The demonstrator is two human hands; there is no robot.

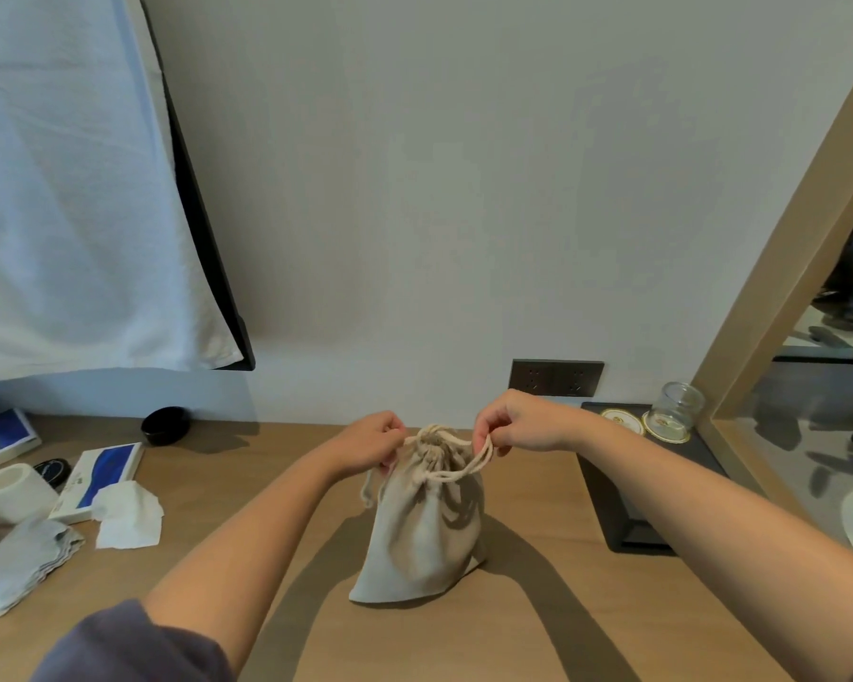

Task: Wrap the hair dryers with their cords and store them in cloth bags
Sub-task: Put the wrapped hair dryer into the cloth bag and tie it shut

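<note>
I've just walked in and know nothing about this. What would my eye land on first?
A beige cloth bag stands bulging in the middle of the wooden table, its mouth gathered tight. The left hand and right hand pinch its drawstring on either side of the mouth. A big white towel hangs at upper left.

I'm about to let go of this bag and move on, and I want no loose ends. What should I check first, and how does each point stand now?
1. Mouth of the cloth bag gathered shut: ok.
2. Left hand pinching the drawstring: ok.
3. Right hand pinching its drawstring loop: ok.
4. Contents fully inside: cannot tell, the fabric hides them.
5. Bag standing upright on the table: ok.
6. Knot tied: cannot tell.
</note>
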